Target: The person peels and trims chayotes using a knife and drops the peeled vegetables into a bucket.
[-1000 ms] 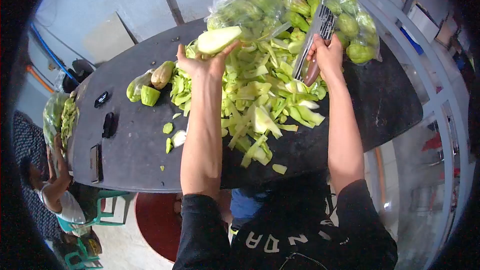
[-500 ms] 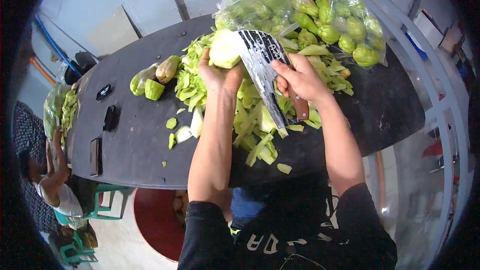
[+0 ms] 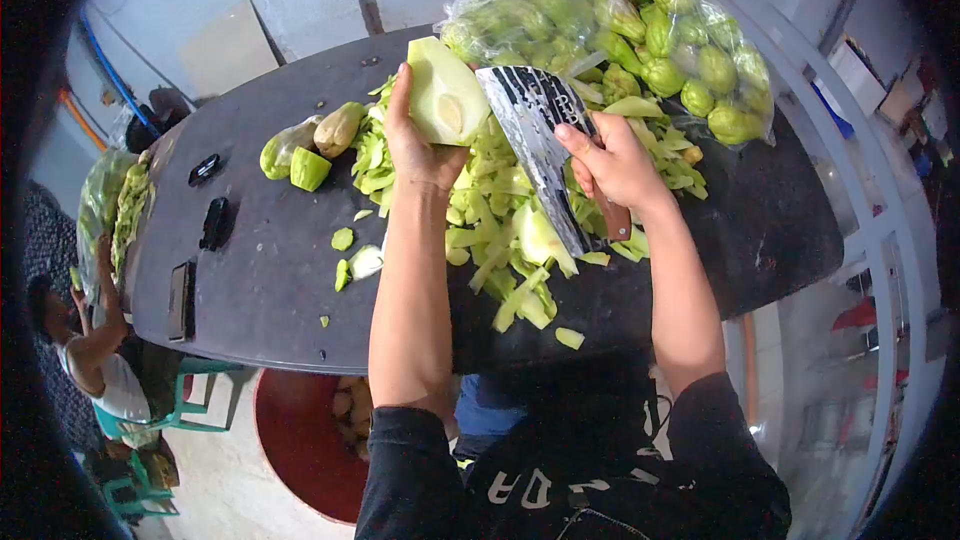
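Observation:
My left hand (image 3: 422,155) is closed around a pale peeled chayote (image 3: 440,95), whose flat cut face with the seed in the middle is turned toward me. Wooden handle in its grip, my right hand (image 3: 615,160) holds a broad cleaver (image 3: 535,135). Wet bits cling to the dark, striped blade, and its upper end is close beside the chayote. Beneath both hands lies a heap of green peelings (image 3: 490,205) on the dark table (image 3: 270,290). A small pale piece (image 3: 366,261) lies left of the heap.
Behind the heap stands a clear plastic bag of green chayotes (image 3: 680,60). A few chayotes (image 3: 310,172) and small black objects (image 3: 214,223) lie on the left. Below the table edge is a red tub (image 3: 300,440) with pieces inside. Another person (image 3: 95,365) sits far left.
My left hand has turned the chayote, bringing its cut face with the seed into view. The cleaver has shifted slightly to the right and down. The seated person's arm has moved.

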A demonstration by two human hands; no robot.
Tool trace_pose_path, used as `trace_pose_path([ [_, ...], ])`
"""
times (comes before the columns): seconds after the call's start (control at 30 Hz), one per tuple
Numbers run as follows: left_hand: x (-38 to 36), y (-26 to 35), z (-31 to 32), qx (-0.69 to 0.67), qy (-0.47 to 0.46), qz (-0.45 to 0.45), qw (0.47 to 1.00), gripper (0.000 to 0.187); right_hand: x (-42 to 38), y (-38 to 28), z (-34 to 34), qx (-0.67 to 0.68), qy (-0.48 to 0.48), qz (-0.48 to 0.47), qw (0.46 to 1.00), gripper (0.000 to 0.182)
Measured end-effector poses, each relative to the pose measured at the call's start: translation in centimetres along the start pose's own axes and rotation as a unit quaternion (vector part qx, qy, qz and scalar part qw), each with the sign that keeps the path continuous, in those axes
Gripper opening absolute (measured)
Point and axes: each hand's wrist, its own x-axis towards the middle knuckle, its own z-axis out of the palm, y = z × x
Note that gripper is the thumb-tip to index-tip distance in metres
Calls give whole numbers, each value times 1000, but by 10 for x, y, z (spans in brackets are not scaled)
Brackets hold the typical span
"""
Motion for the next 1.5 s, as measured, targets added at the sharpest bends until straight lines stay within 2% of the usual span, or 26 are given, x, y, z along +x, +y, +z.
trace_pose_path([
  [0.2, -3, 2, 4, 36, -48, 14, 998, 53, -1, -2, -1, -2, -7, 23, 1000, 29],
  [0.3, -4, 1, 6, 36, -26, 27, 999, 53, -2, -2, 0, 7, -13, 22, 1000, 29],
  [0.73, -9, 7, 11, 32, -30, 48, 998, 51, -3, -3, 6, 59, -5, -5, 998, 31],
  [0.9, -10, 10, 10, 20, -52, 46, 997, 51, -4, -3, -1, 18, -21, 4, 1000, 32],
  [1.0, -12, 9, 12, 23, -30, 53, 998, 48, -4, -3, 3, 23, -12, 1, 1000, 34],
  [1.1, -16, -3, 20, 26, 9, 25, 999, 43, -2, 0, 10, 30, 12, -12, 999, 37],
  [1.17, -20, -7, 24, 29, 30, 27, 999, 41, -4, -1, 9, 14, 22, -12, 1000, 32],
  [1.33, -20, -17, 22, 4, -24, 19, 1000, 44, 0, 3, 15, 32, 20, -31, 999, 35],
  [1.37, -21, -22, 23, 14, -32, 13, 999, 45, -1, 1, 17, 53, 46, -39, 997, 35],
  [1.4, -22, -26, 25, 32, -33, 0, 999, 45, -1, -2, 18, 73, 72, -47, 994, 36],
  [1.5, -23, -32, 30, 45, -25, -23, 998, 45, -3, -10, 10, 91, 60, -42, 993, 35],
])
